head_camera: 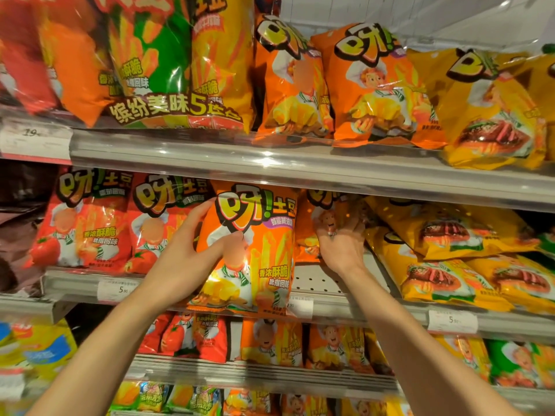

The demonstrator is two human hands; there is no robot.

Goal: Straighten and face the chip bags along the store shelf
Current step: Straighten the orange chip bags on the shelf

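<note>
My left hand point(192, 253) fingers clamped on upright orange chip bag point(249, 250), my right hand point(342, 244) fingers curled onto orange bag behind point(312, 217), middle shelf point(315, 280)

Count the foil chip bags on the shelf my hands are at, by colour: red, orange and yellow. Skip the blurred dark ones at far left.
Red foil chip bags: 2
Orange foil chip bags: 2
Yellow foil chip bags with the steak picture showing: 3
Total: 7 in view; any bags behind are hidden.
</note>
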